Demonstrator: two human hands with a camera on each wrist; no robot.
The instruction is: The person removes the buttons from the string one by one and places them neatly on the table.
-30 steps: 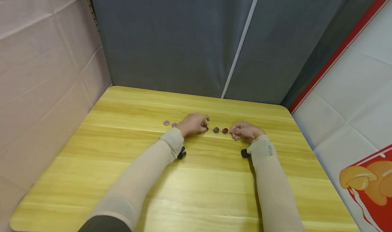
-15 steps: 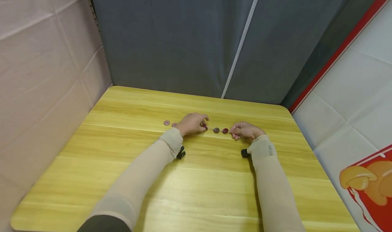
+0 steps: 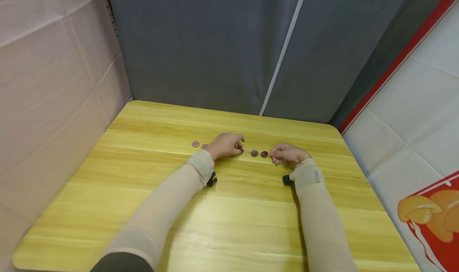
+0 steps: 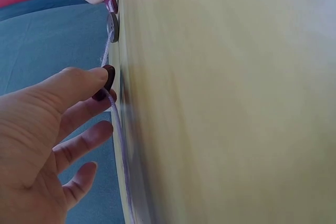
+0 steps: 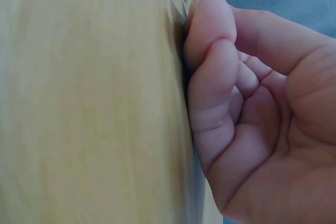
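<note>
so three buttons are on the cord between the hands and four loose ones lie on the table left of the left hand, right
Not quite. The head view shows two loose buttons on the table left of the left hand, not four. The rest holds: three buttons sit on the cord between that hand and the right hand.

between the left hand (image 3: 225, 145) and right hand (image 3: 287, 153) the thread (image 3: 248, 151) with its three buttons (image 3: 254, 153) bars a straight pass. two loose buttons (image 3: 195, 144) lie just left of the left hand. the near half of the table (image 3: 236, 220) is open between the forearms; fabric walls close the far and left edges.
</note>
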